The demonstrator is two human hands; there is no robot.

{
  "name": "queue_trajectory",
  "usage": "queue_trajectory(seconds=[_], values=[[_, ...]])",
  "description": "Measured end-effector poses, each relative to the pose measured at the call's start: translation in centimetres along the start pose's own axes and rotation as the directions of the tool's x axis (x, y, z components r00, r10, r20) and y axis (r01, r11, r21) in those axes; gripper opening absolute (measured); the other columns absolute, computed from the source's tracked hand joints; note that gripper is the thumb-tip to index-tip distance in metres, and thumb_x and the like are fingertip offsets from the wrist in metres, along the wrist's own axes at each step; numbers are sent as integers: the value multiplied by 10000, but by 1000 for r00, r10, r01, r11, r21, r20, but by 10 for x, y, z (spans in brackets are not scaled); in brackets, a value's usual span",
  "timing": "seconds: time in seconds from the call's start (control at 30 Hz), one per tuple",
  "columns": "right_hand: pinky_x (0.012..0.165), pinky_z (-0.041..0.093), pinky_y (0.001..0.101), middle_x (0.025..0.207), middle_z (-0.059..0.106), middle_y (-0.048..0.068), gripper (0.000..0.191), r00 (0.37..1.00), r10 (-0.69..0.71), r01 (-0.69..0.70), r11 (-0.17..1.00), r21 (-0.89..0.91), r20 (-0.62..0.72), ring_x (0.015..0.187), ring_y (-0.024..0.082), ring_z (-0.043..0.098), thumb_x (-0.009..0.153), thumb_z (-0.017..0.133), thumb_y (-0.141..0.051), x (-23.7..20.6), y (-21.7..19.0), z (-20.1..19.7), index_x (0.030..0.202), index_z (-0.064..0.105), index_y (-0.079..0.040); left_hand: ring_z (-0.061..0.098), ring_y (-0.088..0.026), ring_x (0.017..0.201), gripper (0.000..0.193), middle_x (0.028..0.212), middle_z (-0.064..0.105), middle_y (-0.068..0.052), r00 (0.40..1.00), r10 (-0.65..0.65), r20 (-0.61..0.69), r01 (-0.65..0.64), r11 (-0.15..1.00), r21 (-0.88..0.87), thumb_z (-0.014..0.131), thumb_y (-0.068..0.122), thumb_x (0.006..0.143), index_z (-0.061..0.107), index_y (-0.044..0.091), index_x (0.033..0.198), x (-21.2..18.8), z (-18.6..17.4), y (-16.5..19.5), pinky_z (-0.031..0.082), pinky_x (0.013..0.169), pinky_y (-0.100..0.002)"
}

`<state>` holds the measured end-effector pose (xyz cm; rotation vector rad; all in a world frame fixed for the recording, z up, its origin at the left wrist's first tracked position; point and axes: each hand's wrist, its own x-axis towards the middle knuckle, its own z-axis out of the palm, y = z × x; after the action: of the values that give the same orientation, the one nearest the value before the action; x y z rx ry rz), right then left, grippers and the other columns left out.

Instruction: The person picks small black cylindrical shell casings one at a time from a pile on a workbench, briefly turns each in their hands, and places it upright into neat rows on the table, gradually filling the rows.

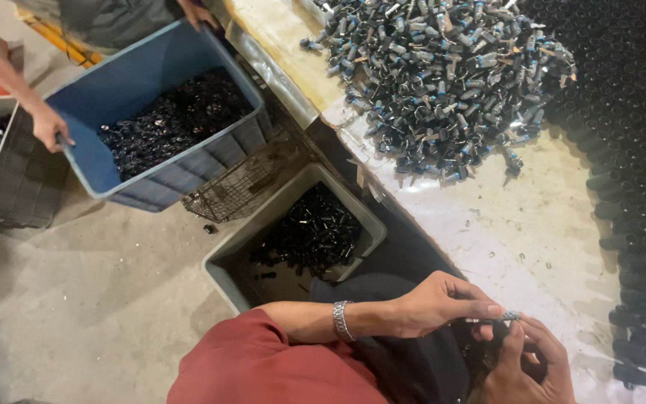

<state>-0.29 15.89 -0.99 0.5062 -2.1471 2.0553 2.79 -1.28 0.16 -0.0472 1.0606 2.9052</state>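
Left hand (435,303) fingers pinched on small metal part (504,316); right hand (525,363) curled just below, grip state unclear. Likely light, rigid, slippery; best held mid-body between fingertips.

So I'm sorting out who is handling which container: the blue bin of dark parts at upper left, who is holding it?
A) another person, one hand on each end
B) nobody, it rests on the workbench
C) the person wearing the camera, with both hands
A: the blue bin is gripped at its rims by another person's hands, while the wearer's left hand and right hand pinch a small part.
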Motion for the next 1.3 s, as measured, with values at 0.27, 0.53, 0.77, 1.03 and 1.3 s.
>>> queue_trajectory(seconds=[0.27, 0.53, 0.77, 1.03, 1.3], values=[[643, 517, 235, 1080, 728, 148, 391, 887, 361, -406, 907, 112, 289, 763, 124, 646, 957, 708, 3, 30, 21, -28, 1328, 635, -96, 721, -84, 829, 267, 917, 780, -44, 964, 119, 236, -255, 653, 713, 721, 182, 1009, 752, 13, 1214, -6, -5, 36, 608, 810, -270], [856, 491, 246, 1034, 679, 91, 250, 947, 320, -317, 947, 51, -38, 932, 128, 611, 1022, 692, -192, -3, -21, -74, 1132, 686, 33, 765, -164, 902, 258, 963, 806, -69, 905, -313, 290, -119, 468, 876, 651, 253, 965, 794, 73, 1083, 79, 14, 33, 596, 865, -325], [768, 428, 270, 815, 578, 61, 166, 909, 295, -179, 914, 363, -293, 753, 120, 498, 1182, 494, -186, -15, -46, -143, 1245, 475, -33, 709, -180, 886, 258, 1093, 762, -74, 926, 6, 377, -371, 184, 910, 784, 169, 913, 742, 82, 1153, 203, 88, -43, 549, 794, -308], [637, 464, 267, 906, 524, 55, 319, 851, 428, -172, 774, 610, -304, 727, 111, 480, 1043, 530, -77, -14, -57, -138, 1354, 463, -108, 670, -268, 978, 289, 1072, 693, -102, 822, 179, 541, -527, -120, 841, 881, 214, 811, 758, 106, 1049, 199, 136, -82, 553, 831, -362], [612, 437, 233, 929, 616, 104, 135, 859, 506, -303, 624, 720, -77, 775, 134, 584, 1137, 578, -80, 4, -26, -107, 1258, 525, -51, 684, -218, 1053, 476, 1225, 643, -79, 854, -3, 520, -485, 353, 800, 732, -44, 993, 579, 79, 1427, 86, 83, -29, 576, 926, -296]])
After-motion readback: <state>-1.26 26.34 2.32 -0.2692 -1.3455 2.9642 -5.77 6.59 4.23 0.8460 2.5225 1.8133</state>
